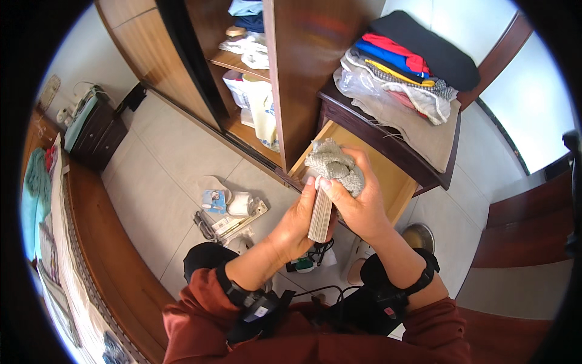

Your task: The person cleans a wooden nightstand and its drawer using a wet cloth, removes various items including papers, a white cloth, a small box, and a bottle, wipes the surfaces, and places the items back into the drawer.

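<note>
In front of me, over the pulled-out drawer [397,206], both my hands are together. My left hand [292,229] is closed on a thick block of paper [320,215], a book or stack of cards, with its pale layered edge facing me. A crumpled grey-green knit cloth [333,165] sits at the block's far end. My right hand [365,206] is wrapped around this cloth, its thumb pressing near the block's top beside my left thumb. The fingers beneath are partly hidden.
Folded clothes [394,67] are piled on the dark cabinet [379,134] above the drawer. An open wardrobe [242,67] stands left of it. On the tiled floor lie a white roll [241,204], a coiled cable [205,226] and a metal bowl [419,236]. A bed [103,242] runs along the left.
</note>
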`<state>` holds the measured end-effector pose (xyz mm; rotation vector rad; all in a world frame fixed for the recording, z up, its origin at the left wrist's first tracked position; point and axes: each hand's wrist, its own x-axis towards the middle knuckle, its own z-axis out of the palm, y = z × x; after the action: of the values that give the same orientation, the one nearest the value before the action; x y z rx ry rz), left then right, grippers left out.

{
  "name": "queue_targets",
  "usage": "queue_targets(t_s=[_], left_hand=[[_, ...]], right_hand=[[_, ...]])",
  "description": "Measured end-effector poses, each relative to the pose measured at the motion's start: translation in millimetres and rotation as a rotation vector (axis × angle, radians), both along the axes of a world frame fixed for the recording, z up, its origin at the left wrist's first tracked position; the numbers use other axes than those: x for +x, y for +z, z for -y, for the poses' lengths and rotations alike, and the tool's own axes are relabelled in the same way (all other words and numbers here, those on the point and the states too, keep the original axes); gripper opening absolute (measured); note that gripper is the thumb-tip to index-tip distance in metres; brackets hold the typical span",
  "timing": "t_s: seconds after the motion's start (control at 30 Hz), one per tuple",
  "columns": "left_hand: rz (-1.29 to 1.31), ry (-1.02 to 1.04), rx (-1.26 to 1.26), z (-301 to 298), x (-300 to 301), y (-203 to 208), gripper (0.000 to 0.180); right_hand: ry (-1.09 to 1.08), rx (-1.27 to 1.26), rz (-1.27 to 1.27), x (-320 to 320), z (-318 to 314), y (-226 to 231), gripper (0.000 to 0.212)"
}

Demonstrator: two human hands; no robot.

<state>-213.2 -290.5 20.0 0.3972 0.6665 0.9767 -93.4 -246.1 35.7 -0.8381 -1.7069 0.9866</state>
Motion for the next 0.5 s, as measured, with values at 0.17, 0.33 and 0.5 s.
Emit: queue_targets(t_s=[0.17, 0.33, 0.5], left_hand=[[0.406, -0.162, -0.145, -25.5, -6.8, -28.3, 0.051], [0.768, -0.274, -0.165, -29.4, -17.1, -39.2, 0.045], [0.823, -0.414, -0.24, -22.5, -16.6, -40.0, 0.04]], right_hand=[[-0.058, -0.421, -0.326, 27.3, -27.5, -1.3, 0.034], [0.195, -0.471, -0.473, 49.1, -46.1, 10.4, 0.044], [0.263, -0.583, -0.136, 34.4, -27.2, -0.3, 0.05]])
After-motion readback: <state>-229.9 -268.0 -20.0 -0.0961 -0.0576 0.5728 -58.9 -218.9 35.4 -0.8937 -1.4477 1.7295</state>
